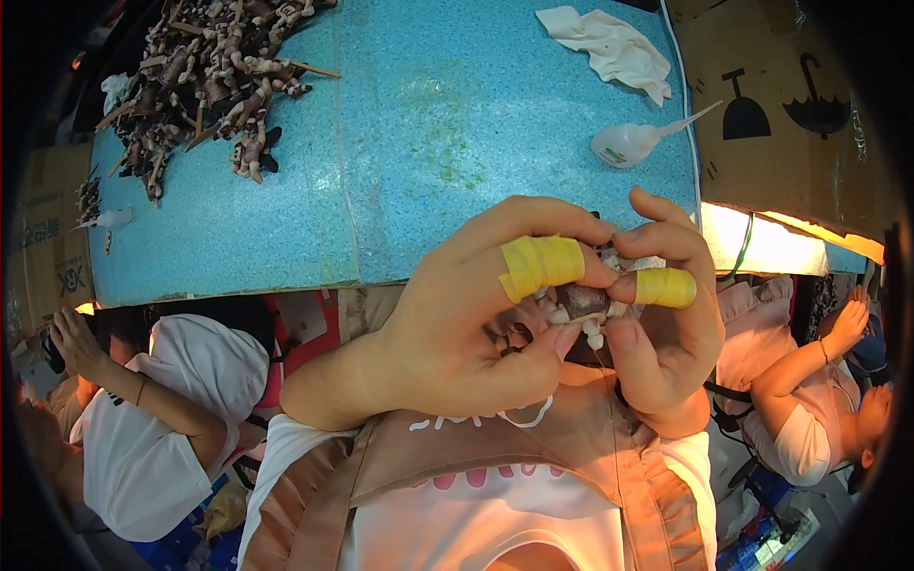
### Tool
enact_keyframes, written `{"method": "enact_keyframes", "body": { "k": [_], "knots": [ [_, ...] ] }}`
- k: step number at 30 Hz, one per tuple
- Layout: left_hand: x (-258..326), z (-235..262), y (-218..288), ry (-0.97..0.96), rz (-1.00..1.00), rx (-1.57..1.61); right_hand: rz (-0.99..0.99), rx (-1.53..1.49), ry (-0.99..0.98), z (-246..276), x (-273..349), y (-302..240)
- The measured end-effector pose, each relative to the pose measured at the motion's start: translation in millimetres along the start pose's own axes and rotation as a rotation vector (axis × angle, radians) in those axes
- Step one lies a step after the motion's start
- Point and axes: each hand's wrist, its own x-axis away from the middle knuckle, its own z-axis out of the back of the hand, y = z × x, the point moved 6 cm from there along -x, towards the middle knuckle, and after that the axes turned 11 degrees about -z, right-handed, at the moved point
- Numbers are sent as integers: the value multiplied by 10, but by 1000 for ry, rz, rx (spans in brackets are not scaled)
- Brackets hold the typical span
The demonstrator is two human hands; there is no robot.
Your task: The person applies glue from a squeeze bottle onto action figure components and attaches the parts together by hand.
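Observation:
Between my two hands, held up in front of my apron, is a small figurine (585, 303) with a dark brownish body and pale limbs. My left hand (476, 295) pinches it from the left with thumb and fingers, and yellow tape wraps its index or middle finger. From the right, my right hand (671, 295) closes thumb and fingers on the same figurine, one finger also wrapped in yellow tape. The fingers hide much of the figurine. A dark strap-like part shows below my left fingers.
A heap of similar figurines (214, 81) lies at the far left of the blue table (409, 124). A white squeeze bottle (633, 143) with a long nozzle and a crumpled white cloth (609, 49) lie at right, beside a cardboard box (771, 57). People sit on both sides.

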Motion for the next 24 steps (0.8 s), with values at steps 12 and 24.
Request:
{"method": "enact_keyframes", "body": {
  "k": [12,24],
  "knots": [
    [-26,-20,12,-26,-204,-422,-56,148,32,-3,-36,1],
    [96,-97,-157,285,545,723,-89,280,-23,-38,-55,93]
  ]
}}
